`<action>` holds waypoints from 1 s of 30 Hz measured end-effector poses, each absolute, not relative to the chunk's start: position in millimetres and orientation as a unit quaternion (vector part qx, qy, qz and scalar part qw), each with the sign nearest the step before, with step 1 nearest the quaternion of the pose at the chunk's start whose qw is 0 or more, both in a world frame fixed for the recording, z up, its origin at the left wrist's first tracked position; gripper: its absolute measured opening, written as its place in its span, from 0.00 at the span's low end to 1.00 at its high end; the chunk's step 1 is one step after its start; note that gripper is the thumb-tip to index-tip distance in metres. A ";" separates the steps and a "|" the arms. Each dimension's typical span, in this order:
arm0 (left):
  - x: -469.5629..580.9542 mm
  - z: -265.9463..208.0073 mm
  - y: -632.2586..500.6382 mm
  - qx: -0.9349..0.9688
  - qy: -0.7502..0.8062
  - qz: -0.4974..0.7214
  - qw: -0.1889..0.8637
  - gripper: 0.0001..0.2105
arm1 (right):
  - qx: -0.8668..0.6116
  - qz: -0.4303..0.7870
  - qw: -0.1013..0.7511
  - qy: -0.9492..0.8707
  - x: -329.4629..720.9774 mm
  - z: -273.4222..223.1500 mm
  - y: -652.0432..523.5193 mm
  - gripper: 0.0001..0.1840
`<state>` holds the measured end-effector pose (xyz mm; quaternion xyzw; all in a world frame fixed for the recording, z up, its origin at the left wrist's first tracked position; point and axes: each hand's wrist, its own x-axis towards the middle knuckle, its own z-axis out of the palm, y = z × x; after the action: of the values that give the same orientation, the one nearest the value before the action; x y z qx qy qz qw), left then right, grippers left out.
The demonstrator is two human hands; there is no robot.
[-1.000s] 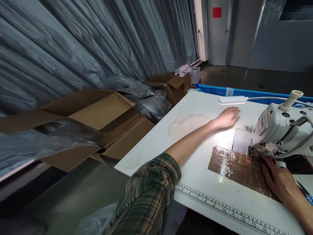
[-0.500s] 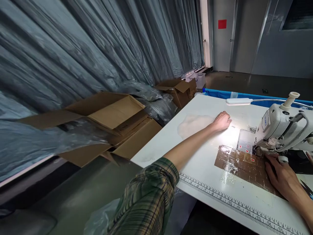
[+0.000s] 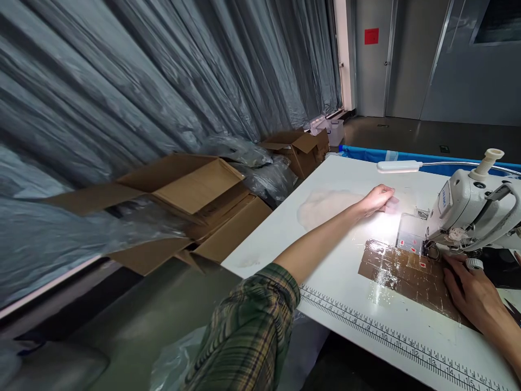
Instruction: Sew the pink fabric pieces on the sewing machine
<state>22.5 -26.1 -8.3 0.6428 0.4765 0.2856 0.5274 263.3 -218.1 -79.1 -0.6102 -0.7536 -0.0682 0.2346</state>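
One left hand, bare below a plaid sleeve, was curled over the smooth white surface; the right hand rested on glossy, creased brown tape, flat beside the rounded machine. I couldn't tell whether either grip held anything; the right one's tips were hidden.

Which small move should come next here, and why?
Probably bring the left hand toward the sewing machine, since the right hand already lies beside its needle area while the left is farther out over the white tabletop.
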 end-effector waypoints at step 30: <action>-84.9 -26.0 -142.8 0.835 0.469 0.218 0.188 0.07 | -0.611 -0.025 0.177 -0.771 282.3 -84.1 -216.1 0.24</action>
<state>-84.9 -142.8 -26.0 0.8349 0.4690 0.2178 0.1883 282.3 -216.1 -84.1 -0.6107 -0.7714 -0.0251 0.1772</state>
